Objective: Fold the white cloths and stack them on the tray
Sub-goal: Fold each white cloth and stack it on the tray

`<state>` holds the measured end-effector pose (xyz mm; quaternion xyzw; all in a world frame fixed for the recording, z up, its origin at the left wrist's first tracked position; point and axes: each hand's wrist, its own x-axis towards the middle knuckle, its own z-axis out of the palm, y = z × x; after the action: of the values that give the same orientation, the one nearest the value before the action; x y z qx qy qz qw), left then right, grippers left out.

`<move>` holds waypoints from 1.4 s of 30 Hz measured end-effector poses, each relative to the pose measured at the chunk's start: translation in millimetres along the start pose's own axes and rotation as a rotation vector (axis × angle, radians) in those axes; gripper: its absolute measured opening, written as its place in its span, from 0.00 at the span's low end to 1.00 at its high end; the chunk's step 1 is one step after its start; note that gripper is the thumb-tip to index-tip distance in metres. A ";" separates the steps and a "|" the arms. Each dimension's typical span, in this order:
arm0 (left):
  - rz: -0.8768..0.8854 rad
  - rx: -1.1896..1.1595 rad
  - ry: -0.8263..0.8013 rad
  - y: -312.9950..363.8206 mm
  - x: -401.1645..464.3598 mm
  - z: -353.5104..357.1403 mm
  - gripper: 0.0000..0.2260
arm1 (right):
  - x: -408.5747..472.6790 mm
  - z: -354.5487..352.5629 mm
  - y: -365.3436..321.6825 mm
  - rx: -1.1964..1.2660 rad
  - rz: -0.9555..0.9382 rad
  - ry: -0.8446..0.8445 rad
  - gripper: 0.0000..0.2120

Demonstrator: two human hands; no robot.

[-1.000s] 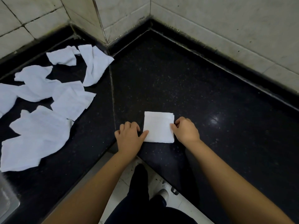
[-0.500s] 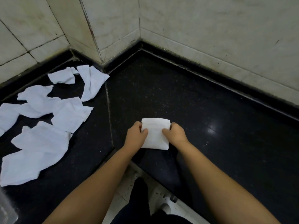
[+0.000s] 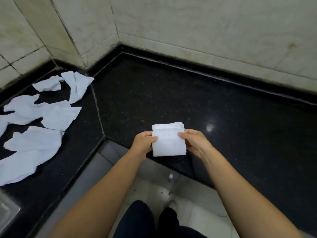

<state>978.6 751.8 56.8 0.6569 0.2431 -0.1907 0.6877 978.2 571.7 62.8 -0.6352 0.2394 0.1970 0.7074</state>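
A small folded white cloth (image 3: 169, 141) is held between both hands just above the front edge of the black stone counter (image 3: 171, 93). My left hand (image 3: 143, 145) grips its left side with the thumb on top. My right hand (image 3: 195, 143) grips its right side the same way. Several unfolded white cloths (image 3: 39, 126) lie crumpled and overlapping on the counter's left part. At the bottom left edge a grey metal surface (image 3: 6, 208) shows, perhaps a tray; most of it is cut off.
The counter wraps an inside corner, with pale tiled walls (image 3: 188, 23) behind it. A seam (image 3: 97, 107) runs across the stone left of the hands. Below the counter edge are a pale tiled floor (image 3: 193, 212), my dark trousers and a white shoe.
The folded cloth lay flat on the counter with my hands at its sides; both hands have gripped it and lifted it toward me. The camera has tilted up.
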 end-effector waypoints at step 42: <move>-0.136 0.421 -1.115 -211.0 -427.7 685.3 0.09 | -521.7 -671.7 206.8 0.587 -0.351 0.893 0.04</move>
<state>567.2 31.1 148.7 0.5630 -0.1559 -0.5942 0.5528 376.9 -58.2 151.0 -0.4637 0.4514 -0.2866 0.7065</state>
